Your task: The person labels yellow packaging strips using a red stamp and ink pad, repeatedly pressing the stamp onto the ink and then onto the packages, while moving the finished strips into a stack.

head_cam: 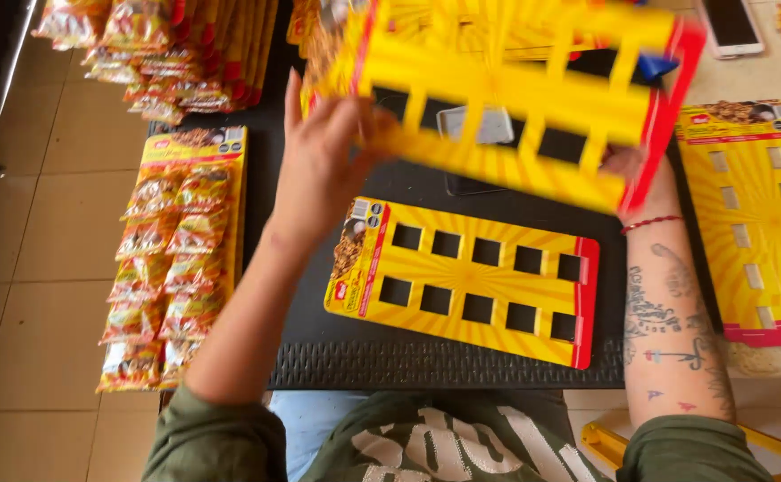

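Observation:
My left hand (324, 161) grips the left end of a yellow cardboard display card (506, 89) with rows of square cut-outs and a red edge. My right hand (630, 165) holds its right end from below, mostly hidden behind the card. The card is lifted, tilted and blurred. Below it a second yellow cut-out card (466, 278) lies flat on a black mat (426, 361).
A filled card of snack packets (172, 259) lies at the left. More snack packets (163, 54) are stacked at the top left. Another empty yellow card (756, 223) lies at the right. A phone (730, 25) rests at the top right. A small grey tray (475, 125) sits under the lifted card.

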